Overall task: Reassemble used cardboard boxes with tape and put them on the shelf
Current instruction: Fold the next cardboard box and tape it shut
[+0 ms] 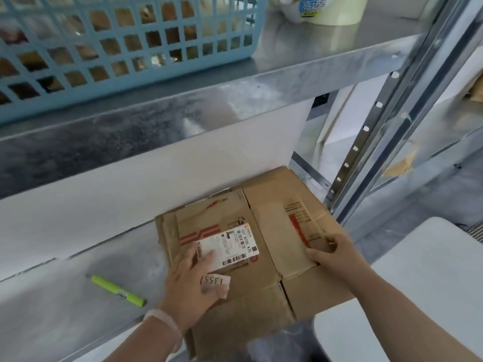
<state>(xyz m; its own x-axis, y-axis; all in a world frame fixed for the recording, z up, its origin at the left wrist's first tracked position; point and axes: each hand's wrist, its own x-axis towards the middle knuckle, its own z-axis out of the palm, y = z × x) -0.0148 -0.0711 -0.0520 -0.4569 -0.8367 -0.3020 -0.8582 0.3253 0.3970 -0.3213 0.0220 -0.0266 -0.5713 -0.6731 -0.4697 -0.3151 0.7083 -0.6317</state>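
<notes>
The left hand (193, 280) presses flat, fingers spread, on the cardboard box (261, 283); the right hand (337, 257) pinches its flap; the box lies on the lower metal shelf (65, 304), overhanging its front; a blue basket (130, 61) sits above.

Two arms enter from the lower edge of the frame, with the left hand (193, 280) at lower centre and the right hand (334, 254) at centre right; both forearms are uncovered as far as the frame edge. One item is worn: a pale, milky, translucent bracelet (163, 322) of smooth rounded section, encircling the left wrist. A dark grey smudge marks the fingers of the left hand.
</notes>
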